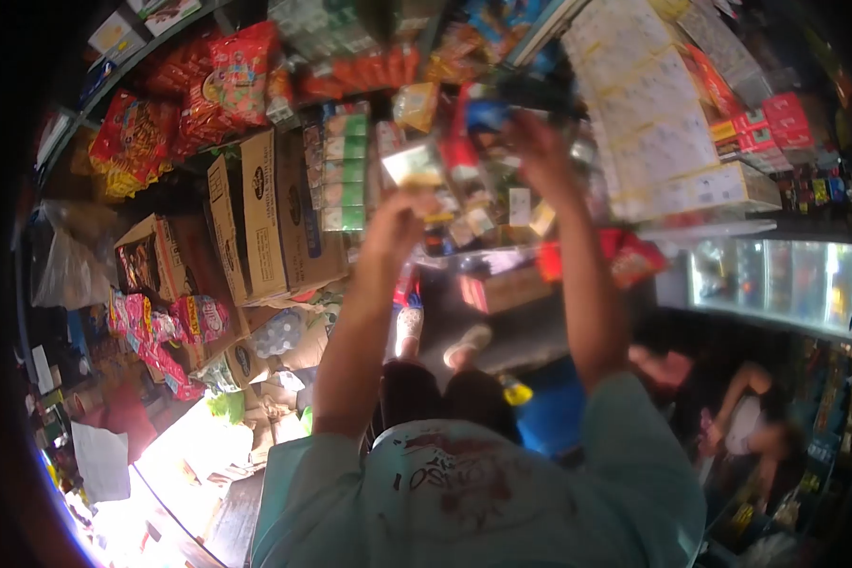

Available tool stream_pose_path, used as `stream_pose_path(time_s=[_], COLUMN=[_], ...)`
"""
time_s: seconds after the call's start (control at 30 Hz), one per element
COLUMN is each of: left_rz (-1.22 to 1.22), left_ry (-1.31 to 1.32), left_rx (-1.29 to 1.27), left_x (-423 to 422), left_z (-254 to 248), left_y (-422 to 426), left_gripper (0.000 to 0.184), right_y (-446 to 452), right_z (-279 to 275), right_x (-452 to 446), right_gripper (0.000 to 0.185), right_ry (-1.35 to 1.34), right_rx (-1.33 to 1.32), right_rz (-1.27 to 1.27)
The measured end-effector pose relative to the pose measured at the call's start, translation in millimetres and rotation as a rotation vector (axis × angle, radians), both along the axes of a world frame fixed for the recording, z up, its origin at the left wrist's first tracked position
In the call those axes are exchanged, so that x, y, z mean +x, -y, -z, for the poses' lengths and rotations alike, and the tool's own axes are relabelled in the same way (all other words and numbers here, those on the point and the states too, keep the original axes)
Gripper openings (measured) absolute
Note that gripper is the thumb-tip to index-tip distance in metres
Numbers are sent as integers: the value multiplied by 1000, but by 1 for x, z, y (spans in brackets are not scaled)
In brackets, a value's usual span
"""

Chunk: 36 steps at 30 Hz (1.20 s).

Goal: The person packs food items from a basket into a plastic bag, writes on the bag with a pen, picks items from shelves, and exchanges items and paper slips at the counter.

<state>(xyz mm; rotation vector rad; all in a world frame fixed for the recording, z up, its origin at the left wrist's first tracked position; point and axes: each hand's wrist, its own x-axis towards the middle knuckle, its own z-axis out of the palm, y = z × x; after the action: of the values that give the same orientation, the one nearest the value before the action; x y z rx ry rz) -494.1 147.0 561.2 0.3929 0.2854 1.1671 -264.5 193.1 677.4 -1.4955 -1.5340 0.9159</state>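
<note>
My left hand (407,208) is closed around the lower end of a small white and yellowish box (413,165), held up in front of the shelf. Motion blurs my right hand (537,147), which reaches to the upper shelf beside a blue and red packet (486,115). Whether its fingers grip anything is not visible. Below and between both hands lie several small cartons (481,221), also blurred. Left of my left hand stands a column of green and white packs (346,170).
Large brown cartons (260,218) and red snack bags (232,80) are on the left. A tall pale stack of packs (625,104) rises at the right, above a lit display fridge (776,284). Another person (743,417) is at the lower right. A blue container (549,407) stands near my legs.
</note>
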Motion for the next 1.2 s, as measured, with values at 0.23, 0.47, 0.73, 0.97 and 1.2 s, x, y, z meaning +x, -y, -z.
stream_pose_path(time_s=[0.23, 0.47, 0.73, 0.97, 1.2], left_rz=[2, 23, 136, 53, 84], left_ry=[-136, -114, -80, -26, 93], left_rx=[-104, -409, -559, -468, -189], left_x=[-19, -108, -87, -59, -7], left_z=[-29, 58, 78, 66, -2], left_y=[1, 124, 214, 168, 88], left_gripper=[49, 49, 69, 59, 29], right_y=[23, 6, 1, 69, 120], right_z=[48, 131, 161, 32, -38], right_x=[6, 107, 119, 35, 22], right_gripper=[39, 44, 57, 50, 54], right_ry=[-16, 769, 966, 816, -301], right_rx=[-128, -37, -165, 217, 122], right_rz=[-194, 756, 670, 434, 332])
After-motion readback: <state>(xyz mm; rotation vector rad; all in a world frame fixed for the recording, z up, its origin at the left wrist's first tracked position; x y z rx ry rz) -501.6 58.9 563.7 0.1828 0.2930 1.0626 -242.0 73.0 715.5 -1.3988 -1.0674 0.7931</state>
